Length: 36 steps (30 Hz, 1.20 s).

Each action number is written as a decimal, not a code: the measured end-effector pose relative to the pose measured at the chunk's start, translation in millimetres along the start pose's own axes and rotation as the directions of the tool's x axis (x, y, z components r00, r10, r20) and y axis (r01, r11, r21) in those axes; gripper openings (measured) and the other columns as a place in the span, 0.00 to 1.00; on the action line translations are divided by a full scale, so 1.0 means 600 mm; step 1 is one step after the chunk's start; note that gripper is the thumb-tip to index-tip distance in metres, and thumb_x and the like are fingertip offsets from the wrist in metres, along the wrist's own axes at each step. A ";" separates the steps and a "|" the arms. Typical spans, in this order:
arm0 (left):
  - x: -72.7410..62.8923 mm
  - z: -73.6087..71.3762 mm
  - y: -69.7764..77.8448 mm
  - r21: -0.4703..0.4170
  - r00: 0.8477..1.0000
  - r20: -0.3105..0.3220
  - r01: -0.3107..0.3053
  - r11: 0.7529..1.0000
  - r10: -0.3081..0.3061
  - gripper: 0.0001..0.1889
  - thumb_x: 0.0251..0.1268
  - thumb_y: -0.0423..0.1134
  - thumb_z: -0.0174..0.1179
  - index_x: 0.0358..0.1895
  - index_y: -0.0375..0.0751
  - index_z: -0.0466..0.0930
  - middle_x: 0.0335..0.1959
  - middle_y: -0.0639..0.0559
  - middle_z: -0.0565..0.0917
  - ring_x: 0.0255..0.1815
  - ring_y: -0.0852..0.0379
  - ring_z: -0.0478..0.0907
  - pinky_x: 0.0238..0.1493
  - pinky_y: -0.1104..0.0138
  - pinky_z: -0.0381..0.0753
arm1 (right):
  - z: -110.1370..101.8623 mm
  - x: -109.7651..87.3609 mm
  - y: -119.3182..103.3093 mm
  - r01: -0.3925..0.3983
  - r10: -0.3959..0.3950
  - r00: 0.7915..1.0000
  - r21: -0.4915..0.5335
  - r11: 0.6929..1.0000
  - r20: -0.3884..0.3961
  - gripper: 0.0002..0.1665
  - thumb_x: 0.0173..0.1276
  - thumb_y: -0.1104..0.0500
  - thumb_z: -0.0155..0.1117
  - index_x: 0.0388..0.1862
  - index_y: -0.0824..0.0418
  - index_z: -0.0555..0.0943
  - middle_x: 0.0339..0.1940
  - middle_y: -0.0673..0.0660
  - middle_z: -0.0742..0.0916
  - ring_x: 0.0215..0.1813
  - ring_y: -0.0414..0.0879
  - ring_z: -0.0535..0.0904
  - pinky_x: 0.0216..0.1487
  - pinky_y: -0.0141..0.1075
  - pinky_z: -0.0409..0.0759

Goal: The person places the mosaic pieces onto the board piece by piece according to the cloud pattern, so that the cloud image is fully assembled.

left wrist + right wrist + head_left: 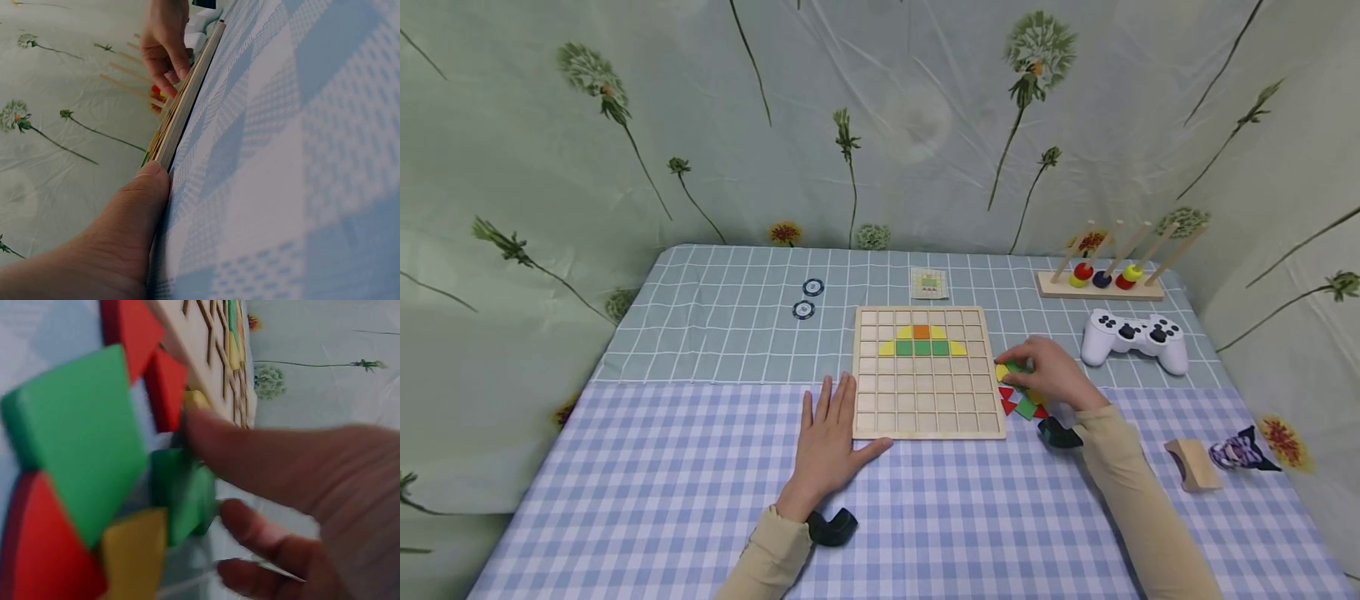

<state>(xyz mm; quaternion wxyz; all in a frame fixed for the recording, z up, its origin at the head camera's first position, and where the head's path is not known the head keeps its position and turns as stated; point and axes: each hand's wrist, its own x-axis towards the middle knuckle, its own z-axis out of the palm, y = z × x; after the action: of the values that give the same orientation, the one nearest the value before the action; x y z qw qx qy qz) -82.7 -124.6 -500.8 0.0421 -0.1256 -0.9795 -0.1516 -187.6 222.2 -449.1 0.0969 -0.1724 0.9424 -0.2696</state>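
My right grip (1051, 371) was bent over the loose tiles just right of the board (928, 400), thumb and fingers curved with a narrow gap between them. A small green tile (181, 506) sat in line with that gap; it was blurred, and I couldn't tell whether I had it pinched. The yellow tile (197, 397) lay by my thumb tip, at the board's right edge. Some red tiles (1007, 406) lay just right of the board too, with a larger green tile (1025, 408) beside them, nearer me than my fingertips.

My left grip (827, 446) was spread wide on the counter (700, 500), straight fingers along the board's left edge, thumb touching its near edge. On the board's far half, an orange tile (921, 332) stood above three green tiles (922, 347), with yellow tiles (887, 348) flanking both rows. Just beyond the board lay a card (929, 283).
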 end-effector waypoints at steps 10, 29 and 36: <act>0.001 0.001 -0.001 0.005 1.000 -0.006 0.002 1.000 -0.002 0.56 0.55 0.74 0.49 0.75 0.35 0.44 0.75 0.43 0.49 0.75 0.45 0.37 0.70 0.47 0.32 | -0.002 0.015 -0.013 -0.121 0.120 0.993 -0.053 0.991 -0.010 0.14 0.60 0.61 0.70 0.45 0.61 0.85 0.32 0.57 0.79 0.35 0.52 0.71 0.33 0.41 0.70; 0.000 -0.003 0.000 0.000 1.000 -0.010 0.006 1.000 -0.006 0.56 0.55 0.73 0.50 0.75 0.35 0.44 0.75 0.43 0.49 0.75 0.44 0.37 0.69 0.47 0.33 | 0.013 0.037 -0.024 -0.318 0.297 0.921 -0.045 0.947 -0.250 0.19 0.59 0.49 0.70 0.36 0.66 0.83 0.30 0.59 0.84 0.31 0.52 0.76 0.27 0.40 0.70; 0.000 -0.004 0.001 -0.002 1.000 -0.001 0.006 1.000 -0.006 0.55 0.56 0.73 0.49 0.75 0.35 0.44 0.75 0.43 0.49 0.75 0.44 0.37 0.69 0.47 0.33 | 0.015 0.047 -0.026 -0.304 0.316 0.933 0.092 0.948 -0.171 0.16 0.61 0.56 0.68 0.41 0.66 0.78 0.35 0.62 0.82 0.36 0.55 0.75 0.35 0.42 0.69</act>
<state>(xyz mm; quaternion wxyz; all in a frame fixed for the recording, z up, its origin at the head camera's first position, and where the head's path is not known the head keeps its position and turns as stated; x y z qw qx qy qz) -82.4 -124.6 -498.5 0.0418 -0.1224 -0.9798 -0.1527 -206.9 194.8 -450.3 0.0564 0.0075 0.9536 -0.2958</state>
